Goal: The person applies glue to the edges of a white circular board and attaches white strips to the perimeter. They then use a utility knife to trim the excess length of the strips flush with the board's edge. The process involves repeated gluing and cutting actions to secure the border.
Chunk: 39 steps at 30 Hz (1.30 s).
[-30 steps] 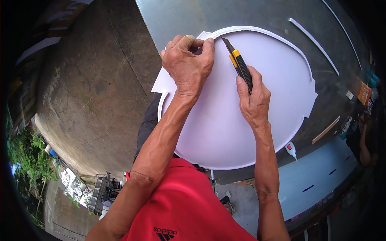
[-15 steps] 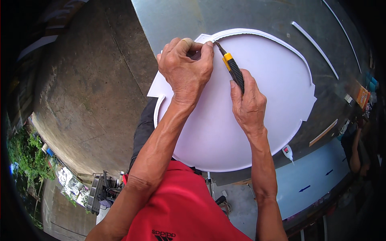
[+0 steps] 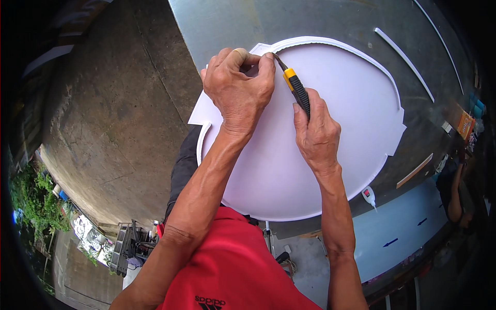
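Note:
A large rounded white panel (image 3: 289,165) lies in front of me, with a thin raised white strip (image 3: 336,44) standing along much of its edge. My right hand (image 3: 319,132) is closed round a yellow and black utility knife (image 3: 295,85). The knife's blade points away from me and meets the strip at the panel's far left edge. Just left of the blade, my left hand (image 3: 240,85) is closed, thumb and forefinger pinching the strip there. Its other fingers curl over the panel's edge and are partly hidden.
Grey sheet metal tabletop (image 3: 222,26) lies under the panel. A small white glue bottle (image 3: 369,196) rests by the near right edge. Loose white strips (image 3: 405,64) and a wooden strip (image 3: 415,170) lie to the right. Another person's arm (image 3: 455,194) shows at far right.
My right hand and the knife have shifted very slightly left, the blade tip closer to my left fingertips. My left hand stays where it was.

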### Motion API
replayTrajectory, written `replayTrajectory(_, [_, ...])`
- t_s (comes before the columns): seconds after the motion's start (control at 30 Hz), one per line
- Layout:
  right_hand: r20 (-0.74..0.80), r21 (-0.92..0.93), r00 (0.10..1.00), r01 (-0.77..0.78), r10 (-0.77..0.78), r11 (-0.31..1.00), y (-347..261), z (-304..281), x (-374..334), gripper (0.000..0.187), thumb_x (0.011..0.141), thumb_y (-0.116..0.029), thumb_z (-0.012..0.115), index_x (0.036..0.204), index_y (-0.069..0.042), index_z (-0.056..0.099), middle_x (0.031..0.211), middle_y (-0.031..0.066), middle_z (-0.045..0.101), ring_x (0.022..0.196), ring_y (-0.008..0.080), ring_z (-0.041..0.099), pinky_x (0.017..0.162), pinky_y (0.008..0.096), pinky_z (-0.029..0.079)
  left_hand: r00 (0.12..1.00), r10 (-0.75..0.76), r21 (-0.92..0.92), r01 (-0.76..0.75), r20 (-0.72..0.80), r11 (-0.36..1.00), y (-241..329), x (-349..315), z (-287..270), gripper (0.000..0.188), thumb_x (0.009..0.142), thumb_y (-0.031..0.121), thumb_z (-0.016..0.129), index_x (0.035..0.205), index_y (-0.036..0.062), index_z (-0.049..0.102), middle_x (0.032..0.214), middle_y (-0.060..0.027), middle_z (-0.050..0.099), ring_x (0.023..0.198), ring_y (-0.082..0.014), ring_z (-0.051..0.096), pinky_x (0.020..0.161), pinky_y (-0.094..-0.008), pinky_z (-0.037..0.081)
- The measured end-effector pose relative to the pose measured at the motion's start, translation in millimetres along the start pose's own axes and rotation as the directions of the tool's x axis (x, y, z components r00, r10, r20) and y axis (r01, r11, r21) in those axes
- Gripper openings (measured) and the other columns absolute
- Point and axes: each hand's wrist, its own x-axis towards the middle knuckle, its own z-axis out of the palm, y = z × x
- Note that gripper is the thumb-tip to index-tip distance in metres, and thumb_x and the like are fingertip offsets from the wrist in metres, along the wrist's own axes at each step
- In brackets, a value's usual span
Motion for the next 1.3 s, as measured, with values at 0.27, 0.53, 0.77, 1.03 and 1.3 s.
replayTrajectory(0.27, [0.034,-0.093,0.999,0.027,-0.024,0.995,-4.8,-4.0,2.5,0.048,0.091,-0.006,0.075,0.132,0.002,0.053,0.081,0.0096,0.059,0.059,0.0186,0.065,0.046,0.0315,0.050,1.000,-0.007,-0.003,0.007,-0.002,1.000,0.1,-0.7,-0.6,0.023,0.077,0.023,0.082,0.064,0.0087,0.069,0.067,0.0007,0.061,0.068,-0.0186,0.056,0.075,-0.0380,0.038])
replayTrajectory(0.53, [0.072,-0.133,0.997,0.031,-0.022,0.991,-4.8,-6.5,5.3,0.047,0.092,-0.007,0.075,0.131,0.001,0.051,0.079,0.0088,0.057,0.058,0.0192,0.063,0.045,0.0330,0.049,1.000,0.003,0.001,-0.003,-0.001,1.000,-0.6,-1.0,-0.6,0.024,0.079,0.023,0.083,0.065,0.0092,0.069,0.067,0.0010,0.061,0.068,-0.0181,0.055,0.074,-0.0377,0.037])
replayTrajectory(0.77, [0.146,-0.162,0.989,0.001,0.023,0.987,-7.6,-9.3,8.6,0.042,0.094,-0.010,0.074,0.127,0.001,0.050,0.077,0.0083,0.054,0.056,0.0195,0.062,0.044,0.0332,0.048,1.000,0.028,0.008,-0.028,-0.004,1.000,-2.5,-1.9,0.2,0.024,0.079,0.024,0.083,0.065,0.0096,0.069,0.067,0.0013,0.060,0.068,-0.0177,0.055,0.074,-0.0375,0.037])
replayTrajectory(1.03, [0.106,-0.099,0.994,0.020,-0.010,0.995,-1.4,-7.2,6.3,0.041,0.094,-0.010,0.073,0.127,0.000,0.050,0.078,0.0091,0.057,0.057,0.0198,0.063,0.044,0.0332,0.047,1.000,0.024,-0.011,-0.024,-0.009,1.000,-2.6,-1.9,0.5,0.025,0.079,0.023,0.083,0.064,0.0102,0.068,0.066,0.0014,0.060,0.068,-0.0179,0.055,0.074,-0.0374,0.036])
replayTrajectory(1.3, [0.120,-0.121,0.993,0.025,-0.011,0.992,-3.1,-9.0,7.7,0.042,0.094,-0.010,0.074,0.128,0.000,0.050,0.077,0.0087,0.057,0.058,0.0193,0.064,0.043,0.0322,0.048,0.999,0.039,-0.015,-0.039,-0.029,0.999,-4.2,-2.3,2.0,0.024,0.078,0.022,0.083,0.064,0.0102,0.068,0.066,0.0012,0.060,0.067,-0.0178,0.055,0.073,-0.0375,0.036])
